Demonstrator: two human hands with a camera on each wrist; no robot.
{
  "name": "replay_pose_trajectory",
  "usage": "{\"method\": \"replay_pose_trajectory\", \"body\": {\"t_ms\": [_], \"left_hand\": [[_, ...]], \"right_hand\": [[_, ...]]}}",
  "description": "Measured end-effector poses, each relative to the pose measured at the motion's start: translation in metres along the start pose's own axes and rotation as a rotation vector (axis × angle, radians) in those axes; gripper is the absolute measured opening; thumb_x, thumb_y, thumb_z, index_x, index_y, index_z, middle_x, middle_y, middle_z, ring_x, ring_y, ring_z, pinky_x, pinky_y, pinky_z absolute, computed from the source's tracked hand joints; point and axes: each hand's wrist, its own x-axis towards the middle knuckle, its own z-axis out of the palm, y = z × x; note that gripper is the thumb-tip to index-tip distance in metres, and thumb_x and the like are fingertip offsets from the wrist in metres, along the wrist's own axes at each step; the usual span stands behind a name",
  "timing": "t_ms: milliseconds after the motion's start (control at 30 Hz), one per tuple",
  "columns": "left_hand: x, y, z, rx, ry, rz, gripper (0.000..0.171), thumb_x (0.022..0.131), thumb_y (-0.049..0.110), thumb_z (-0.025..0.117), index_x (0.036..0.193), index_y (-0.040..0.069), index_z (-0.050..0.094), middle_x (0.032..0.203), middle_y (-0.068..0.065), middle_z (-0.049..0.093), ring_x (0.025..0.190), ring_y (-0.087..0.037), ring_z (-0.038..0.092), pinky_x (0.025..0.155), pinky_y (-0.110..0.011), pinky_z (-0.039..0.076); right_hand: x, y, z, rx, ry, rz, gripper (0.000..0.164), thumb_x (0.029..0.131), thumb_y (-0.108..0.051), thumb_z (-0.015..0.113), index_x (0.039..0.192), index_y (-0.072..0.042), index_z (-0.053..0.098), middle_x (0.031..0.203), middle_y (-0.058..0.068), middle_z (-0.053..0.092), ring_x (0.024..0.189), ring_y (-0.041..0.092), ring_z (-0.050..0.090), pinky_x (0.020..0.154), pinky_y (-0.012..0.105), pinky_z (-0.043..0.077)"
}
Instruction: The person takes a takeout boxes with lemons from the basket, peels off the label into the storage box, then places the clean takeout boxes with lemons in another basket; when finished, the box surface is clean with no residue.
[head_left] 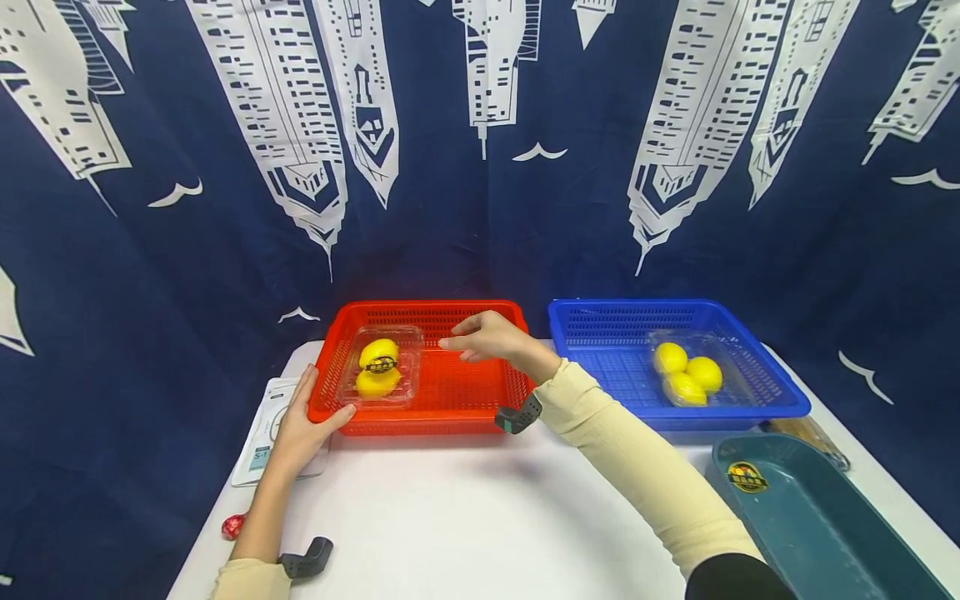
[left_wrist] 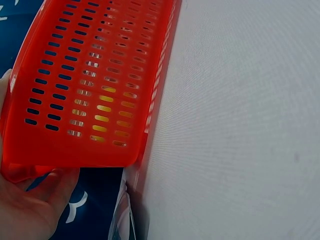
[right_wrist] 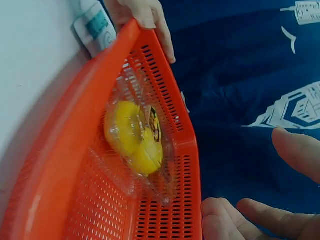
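My left hand (head_left: 302, 425) grips the front left corner of a red plastic basket (head_left: 427, 423), its thumb along the front rim. In the left wrist view, fingers (left_wrist: 60, 192) curl round the rim beside the slotted wall. Over the basket's right half hovers my right hand (head_left: 495, 337), holding nothing, fingers loosely bent and apart from the thumb. In the right wrist view its fingers (right_wrist: 270, 220) are near the rim; contact cannot be told. A clear plastic box (head_left: 411, 367) with two yellow lemons (head_left: 378, 383) and a dark sticker lies in the basket's left half.
To the right, a blue basket (head_left: 675, 419) contains another clear box with three lemons (head_left: 684, 387). A teal tray (head_left: 795, 508) bears a sticker, with a wooden-handled item (head_left: 806, 431) behind it. On the left lie a white scale-like device (head_left: 258, 442) and a small red object (head_left: 232, 527).
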Motion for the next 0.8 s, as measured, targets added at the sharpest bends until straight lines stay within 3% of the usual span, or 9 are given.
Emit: {"method": "replay_pose_trajectory", "body": {"t_ms": [333,667,800], "left_hand": [[0.001,-0.001,0.002,-0.007,-0.001,-0.001,0.102,0.084,0.039,0.073,0.158,0.014,0.009,0.166,-0.006,0.008,0.152,-0.033,0.013,0.12,-0.059,0.02],[0.0,-0.005,0.002,-0.007,0.011,0.003,0.101,0.083,0.038,0.074,0.158,0.014,0.01,0.166,-0.006,0.009,0.152,-0.034,0.014,0.119,-0.061,0.022],[0.001,-0.003,0.003,-0.006,0.012,0.0,0.101,0.083,0.038,0.073,0.158,0.015,0.01,0.166,-0.004,0.009,0.152,-0.033,0.014,0.119,-0.059,0.022]], "right_hand": [[0.026,0.004,0.012,0.081,-0.058,0.01,0.059,0.088,-0.027,0.072,0.133,0.005,0.053,0.133,0.017,0.06,0.108,0.03,0.068,0.104,0.045,0.049],[0.052,0.01,0.034,0.17,-0.088,0.02,0.046,0.09,-0.023,0.07,0.125,0.005,0.062,0.134,0.017,0.06,0.122,0.039,0.059,0.105,0.044,0.05],[0.063,0.014,0.043,0.216,-0.089,0.03,0.031,0.09,-0.021,0.069,0.11,0.003,0.068,0.13,0.021,0.062,0.122,0.04,0.059,0.107,0.046,0.047]]}}
